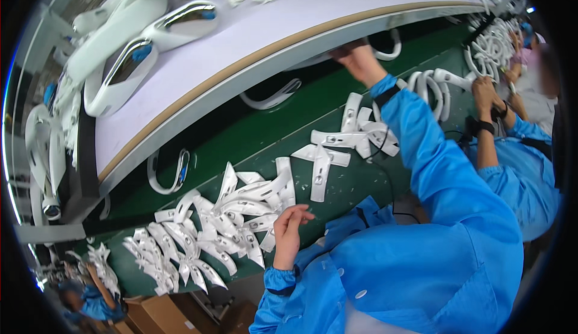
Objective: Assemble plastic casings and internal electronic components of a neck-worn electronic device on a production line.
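I am reaching my right hand far across the green work surface toward its far edge, under the white raised shelf. It is closing on a curved white plastic piece there; whether my fingers are already gripping it I cannot tell, since the shelf edge is hiding them. My left hand is hovering near the surface's near edge, fingers loosely curled and holding nothing, just beside the big pile of flat white plastic strips.

I judge I am fetching a curved piece, and the next move is calling for a firm grasp and a pull back toward me without dragging through the smaller heap of strips lying mid-surface.

I am seeing no real bin on the surface; the parts are lying loose. A brown cardboard box is sitting below the near-left corner, contents not visible. A co-worker's hands are handling white loops toward the right end.
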Tool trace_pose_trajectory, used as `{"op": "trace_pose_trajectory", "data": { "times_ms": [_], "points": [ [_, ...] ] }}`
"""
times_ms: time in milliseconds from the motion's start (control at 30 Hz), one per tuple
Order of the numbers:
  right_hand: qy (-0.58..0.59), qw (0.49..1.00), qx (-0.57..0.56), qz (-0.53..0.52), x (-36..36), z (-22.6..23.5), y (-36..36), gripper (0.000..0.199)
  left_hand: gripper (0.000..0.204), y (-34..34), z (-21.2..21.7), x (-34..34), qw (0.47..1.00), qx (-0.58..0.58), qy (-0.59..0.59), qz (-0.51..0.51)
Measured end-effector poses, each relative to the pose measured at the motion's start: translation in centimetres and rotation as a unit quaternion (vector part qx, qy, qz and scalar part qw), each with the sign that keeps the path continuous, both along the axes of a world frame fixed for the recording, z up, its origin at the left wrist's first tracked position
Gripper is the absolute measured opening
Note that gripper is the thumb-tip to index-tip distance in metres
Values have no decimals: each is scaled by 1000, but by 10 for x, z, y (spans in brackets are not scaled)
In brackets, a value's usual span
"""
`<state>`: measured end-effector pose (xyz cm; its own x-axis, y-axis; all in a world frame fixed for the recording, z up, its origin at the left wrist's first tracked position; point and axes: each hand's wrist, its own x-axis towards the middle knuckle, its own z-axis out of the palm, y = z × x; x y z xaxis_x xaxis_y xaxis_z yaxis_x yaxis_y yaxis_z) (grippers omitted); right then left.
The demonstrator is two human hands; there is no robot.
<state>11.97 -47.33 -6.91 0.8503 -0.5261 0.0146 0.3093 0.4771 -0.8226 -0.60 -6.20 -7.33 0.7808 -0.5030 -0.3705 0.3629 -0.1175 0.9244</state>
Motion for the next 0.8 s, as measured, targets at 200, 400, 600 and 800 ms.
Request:
{"op": "trace_pose_trajectory", "data": {
  "times_ms": [200,400,600,800],
  "points": [
    [-70,981,151,104,-96,28,141,47,64,-71,23,38,973,-203,111,7],
    [62,923,250,287,-187,21,241,53,77,-37,53,55,845,-506,89,148],
    [148,938,-258,179,-195,44,246,17,72,0,54,30,884,-382,93,254],
    [87,929,-285,221,-177,77,286,13,74,1,62,17,912,-333,22,238]
  ]
}}
